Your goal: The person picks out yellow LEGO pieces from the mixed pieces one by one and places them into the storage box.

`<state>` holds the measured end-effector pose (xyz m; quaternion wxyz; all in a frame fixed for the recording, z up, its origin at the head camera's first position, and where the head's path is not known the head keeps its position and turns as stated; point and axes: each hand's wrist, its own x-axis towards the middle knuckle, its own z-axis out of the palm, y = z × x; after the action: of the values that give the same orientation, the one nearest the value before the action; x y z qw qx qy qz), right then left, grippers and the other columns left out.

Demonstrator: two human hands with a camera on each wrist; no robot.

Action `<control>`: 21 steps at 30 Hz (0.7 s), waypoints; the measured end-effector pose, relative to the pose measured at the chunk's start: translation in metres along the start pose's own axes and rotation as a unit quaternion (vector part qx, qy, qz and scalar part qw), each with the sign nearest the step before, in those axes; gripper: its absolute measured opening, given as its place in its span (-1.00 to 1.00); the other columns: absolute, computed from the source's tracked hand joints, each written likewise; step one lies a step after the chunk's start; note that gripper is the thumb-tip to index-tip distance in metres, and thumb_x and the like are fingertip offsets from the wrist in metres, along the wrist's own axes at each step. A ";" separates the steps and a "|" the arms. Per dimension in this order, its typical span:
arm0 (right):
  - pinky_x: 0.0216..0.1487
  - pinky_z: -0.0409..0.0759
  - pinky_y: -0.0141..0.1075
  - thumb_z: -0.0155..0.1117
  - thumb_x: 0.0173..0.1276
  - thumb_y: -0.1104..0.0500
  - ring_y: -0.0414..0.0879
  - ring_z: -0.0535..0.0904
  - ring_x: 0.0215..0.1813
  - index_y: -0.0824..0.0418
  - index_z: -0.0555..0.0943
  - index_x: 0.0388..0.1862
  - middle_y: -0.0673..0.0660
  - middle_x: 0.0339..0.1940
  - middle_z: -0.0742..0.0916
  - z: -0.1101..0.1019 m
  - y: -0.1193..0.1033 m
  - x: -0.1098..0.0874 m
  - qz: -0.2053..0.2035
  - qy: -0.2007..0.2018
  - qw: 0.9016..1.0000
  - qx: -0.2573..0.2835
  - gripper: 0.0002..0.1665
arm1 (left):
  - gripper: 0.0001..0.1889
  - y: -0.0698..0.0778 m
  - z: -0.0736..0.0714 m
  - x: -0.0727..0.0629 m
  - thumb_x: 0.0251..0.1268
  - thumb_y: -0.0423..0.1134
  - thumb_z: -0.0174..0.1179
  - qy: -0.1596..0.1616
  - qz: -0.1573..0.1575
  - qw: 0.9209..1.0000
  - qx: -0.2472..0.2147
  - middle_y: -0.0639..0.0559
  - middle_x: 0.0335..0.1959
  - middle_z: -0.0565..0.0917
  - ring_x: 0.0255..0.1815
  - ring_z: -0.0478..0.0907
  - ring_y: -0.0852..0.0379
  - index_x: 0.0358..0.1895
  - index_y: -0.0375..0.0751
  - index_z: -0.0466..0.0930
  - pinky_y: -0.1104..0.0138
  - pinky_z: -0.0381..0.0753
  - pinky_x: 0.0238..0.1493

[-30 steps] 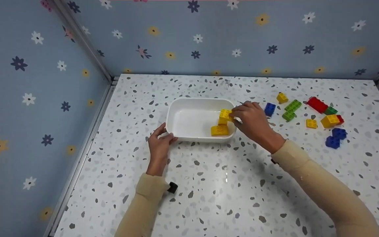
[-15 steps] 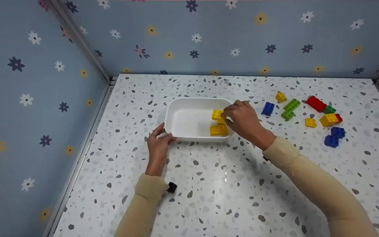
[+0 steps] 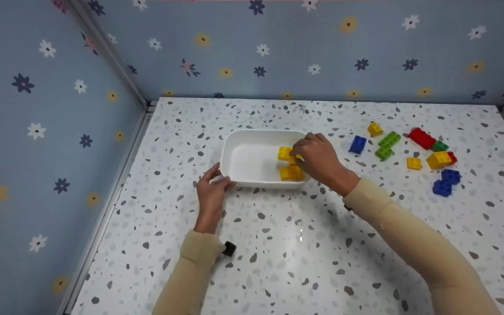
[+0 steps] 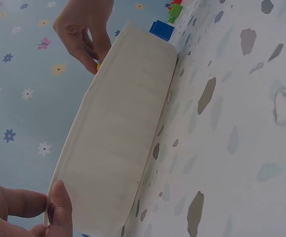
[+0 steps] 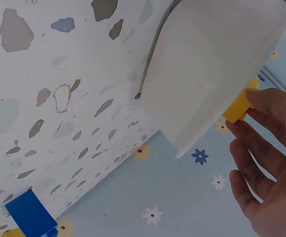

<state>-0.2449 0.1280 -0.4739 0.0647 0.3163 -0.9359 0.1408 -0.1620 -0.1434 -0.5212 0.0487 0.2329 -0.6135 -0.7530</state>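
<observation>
A white rectangular tub (image 3: 250, 164) stands on the speckled table. At its near left corner my left hand (image 3: 210, 197) grips the rim, thumb outside in the left wrist view. My right hand (image 3: 320, 158) reaches over the tub's right end and pinches a yellow toy building brick (image 3: 284, 153) between thumb and fingers. That yellow brick (image 5: 239, 107) shows at the rim in the right wrist view. Inside the tub, near the right end, lies another yellow brick (image 3: 291, 173). Part of the yellow bricks is hidden by my right fingers, so whether they touch I cannot tell.
Right of the tub lie a blue brick (image 3: 358, 145), light green bricks (image 3: 389, 141), a red brick (image 3: 421, 138) by a dark green one (image 3: 440, 145), several yellow bricks (image 3: 439, 160) and joined blue bricks (image 3: 446, 183). Flowered walls (image 3: 278, 48) border the table.
My right hand has moved left over the tub with the yellow brick, from above the right rim to further inside. The left hand stays on the rim.
</observation>
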 end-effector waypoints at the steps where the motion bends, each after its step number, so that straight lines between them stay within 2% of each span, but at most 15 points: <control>1: 0.16 0.64 -0.01 0.55 0.35 0.28 0.14 0.63 0.00 0.25 0.87 -0.04 0.18 -0.05 0.86 0.000 0.000 0.001 0.001 -0.004 1.000 -0.001 -0.79 | -0.41 0.000 0.000 0.000 0.41 -0.63 0.17 0.000 0.000 1.000 0.000 -0.29 0.22 0.45 -0.14 0.63 0.15 0.50 -0.39 0.42 0.44 0.82 -0.03; 10: 0.25 0.63 0.03 0.54 0.37 0.29 0.14 0.63 0.02 0.26 0.86 -0.04 0.17 -0.05 0.86 0.005 -0.003 0.012 0.014 -0.034 0.999 0.000 -0.79 | -0.39 -0.001 -0.001 -0.001 0.42 -0.63 0.16 -0.003 0.006 1.000 -0.002 -0.31 0.23 0.43 -0.16 0.64 0.13 0.53 -0.40 0.39 0.43 0.83 -0.04; 18: 0.24 0.60 0.02 0.53 0.36 0.29 0.14 0.62 0.03 0.25 0.86 -0.02 0.17 -0.02 0.86 0.005 -0.006 0.019 0.011 -0.054 0.998 -0.003 -0.78 | -0.39 -0.001 0.000 0.000 0.42 -0.62 0.16 -0.002 0.003 1.000 0.006 -0.30 0.25 0.44 -0.02 0.65 -0.01 0.53 -0.38 0.40 0.42 0.83 0.01; 21: 0.24 0.61 0.02 0.54 0.35 0.30 0.15 0.62 0.04 0.25 0.86 -0.01 0.17 -0.01 0.86 0.005 -0.007 0.022 0.006 -0.061 0.998 -0.008 -0.76 | -0.39 -0.001 0.000 0.000 0.43 -0.61 0.17 -0.001 0.000 1.000 0.010 -0.28 0.25 0.44 -0.03 0.64 0.04 0.53 -0.36 0.40 0.42 0.82 0.03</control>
<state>-0.2583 0.1081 -0.4727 0.0094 0.3177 -0.9412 0.1146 -0.1619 -0.1434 -0.5224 0.0458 0.2332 -0.6209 -0.7470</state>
